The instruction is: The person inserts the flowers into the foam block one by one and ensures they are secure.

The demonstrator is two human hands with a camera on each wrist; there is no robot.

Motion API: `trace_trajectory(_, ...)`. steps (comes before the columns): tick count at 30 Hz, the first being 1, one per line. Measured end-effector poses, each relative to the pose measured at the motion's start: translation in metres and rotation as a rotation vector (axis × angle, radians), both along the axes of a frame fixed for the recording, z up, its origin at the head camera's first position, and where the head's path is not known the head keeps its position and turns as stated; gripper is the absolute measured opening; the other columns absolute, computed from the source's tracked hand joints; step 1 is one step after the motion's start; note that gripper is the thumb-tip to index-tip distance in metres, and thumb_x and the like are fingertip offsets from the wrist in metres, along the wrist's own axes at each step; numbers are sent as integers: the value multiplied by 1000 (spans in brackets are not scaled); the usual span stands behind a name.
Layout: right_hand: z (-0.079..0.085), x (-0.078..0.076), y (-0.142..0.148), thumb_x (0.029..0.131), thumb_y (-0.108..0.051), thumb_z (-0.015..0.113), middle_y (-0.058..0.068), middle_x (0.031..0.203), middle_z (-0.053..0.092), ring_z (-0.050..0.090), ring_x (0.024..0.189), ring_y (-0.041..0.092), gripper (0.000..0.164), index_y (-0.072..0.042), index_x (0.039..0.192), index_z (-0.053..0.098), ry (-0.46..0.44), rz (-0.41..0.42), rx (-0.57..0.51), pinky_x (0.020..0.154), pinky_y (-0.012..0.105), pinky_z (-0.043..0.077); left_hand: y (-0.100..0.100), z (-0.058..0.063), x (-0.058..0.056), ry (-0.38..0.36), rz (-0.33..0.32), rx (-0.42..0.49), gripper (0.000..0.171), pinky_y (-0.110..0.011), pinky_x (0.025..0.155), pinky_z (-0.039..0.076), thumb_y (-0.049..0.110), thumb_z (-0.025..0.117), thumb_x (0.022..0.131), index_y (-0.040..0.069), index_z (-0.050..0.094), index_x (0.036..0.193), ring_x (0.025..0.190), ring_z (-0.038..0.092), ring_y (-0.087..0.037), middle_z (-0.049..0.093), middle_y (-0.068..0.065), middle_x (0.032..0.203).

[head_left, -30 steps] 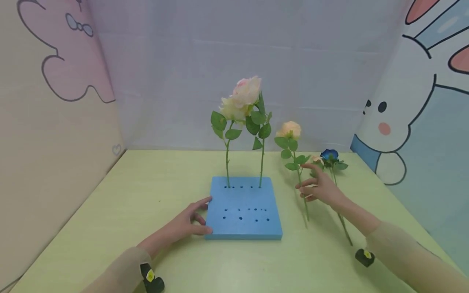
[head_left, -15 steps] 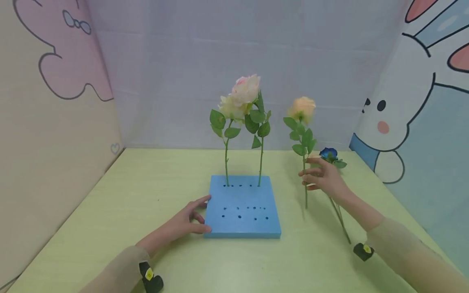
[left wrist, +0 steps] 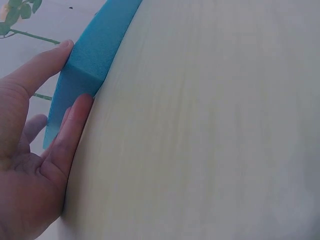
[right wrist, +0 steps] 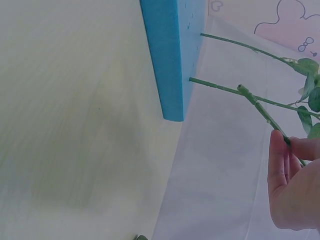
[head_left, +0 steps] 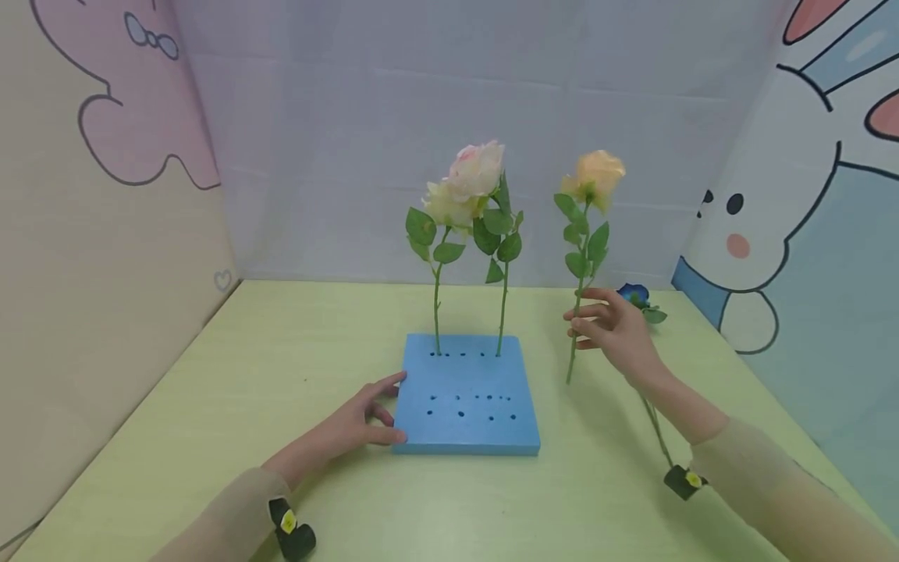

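A peach rose [head_left: 597, 176] stands upright in my right hand [head_left: 618, 332], which pinches its green stem between thumb and fingers; the stem's lower end hangs above the table, right of a blue board [head_left: 463, 382]. In the right wrist view the bare stem end [right wrist: 257, 106] juts past my fingertips, apart from the board. My left hand [head_left: 351, 429] rests against the board's left side, thumb at the near corner and fingers spread along the edge. Rows of holes dot the board. A pale yellow flower [head_left: 449, 204] and a pink-white flower [head_left: 477, 170] stand in its back row.
A blue flower [head_left: 634, 294] lies on the table [head_left: 337, 312] at the right, partly hidden behind my right hand. Its stem [head_left: 660, 437] runs toward the near side, under my forearm. A pale curtain [head_left: 351, 156] hangs at the back, with cartoon-printed walls at both sides.
My right hand has lifted the peach rose off its tilted position near the table, bringing it higher and more upright, then slightly left. My left hand keeps its place against the board.
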State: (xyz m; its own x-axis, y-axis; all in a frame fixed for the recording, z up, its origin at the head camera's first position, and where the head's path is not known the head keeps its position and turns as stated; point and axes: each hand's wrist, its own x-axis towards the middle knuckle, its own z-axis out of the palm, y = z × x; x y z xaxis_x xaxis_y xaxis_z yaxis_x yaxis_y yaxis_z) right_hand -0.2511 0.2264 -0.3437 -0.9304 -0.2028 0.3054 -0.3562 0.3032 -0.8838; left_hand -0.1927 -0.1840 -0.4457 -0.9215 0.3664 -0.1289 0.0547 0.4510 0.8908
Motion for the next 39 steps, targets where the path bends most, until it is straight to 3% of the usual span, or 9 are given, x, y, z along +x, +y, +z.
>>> trace_trajectory(9, 14, 9, -20, 97, -11, 62, -11, 99, 74, 72, 82, 6, 46, 1, 137, 44, 100, 1, -46, 69, 25, 59, 1, -2, -4, 21, -9, 0, 95, -27, 81, 50, 31, 83, 80, 26, 27, 156, 102, 58, -18, 34, -17, 155)
trace_trajectory(12, 17, 13, -28, 96, -9, 62, -15, 97, 73, 72, 80, 6, 42, -3, 135, 47, 121, -1, -52, 68, 25, 59, 1, -3, -4, 15, -2, -7, 95, -29, 82, 49, 31, 83, 79, 27, 28, 156, 102, 58, -19, 35, -16, 155)
trace_trajectory(17, 14, 17, -37, 96, -7, 62, -20, 95, 72, 72, 80, 4, 36, -12, 130, 51, 146, 8, -65, 68, 26, 59, 1, -4, 0, -7, -16, -1, 94, -29, 82, 50, 30, 82, 81, 26, 26, 157, 103, 57, -20, 33, -16, 155)
trace_trajectory(32, 8, 16, -73, 93, -1, 64, -15, 95, 74, 72, 80, 9, 39, -7, 131, 54, 197, 109, -117, 68, 29, 60, 3, 0, -2, 11, 2, -34, 95, -31, 85, 48, 30, 83, 79, 29, 28, 156, 102, 58, -18, 36, -13, 154)
trace_trajectory(39, 7, 13, -88, 92, -2, 66, 16, 103, 74, 73, 82, 17, 42, -6, 133, 55, 204, 156, -105, 68, 31, 60, 2, 0, -4, -8, 7, -44, 95, -31, 83, 48, 32, 83, 79, 31, 27, 156, 103, 58, -18, 36, -12, 154)
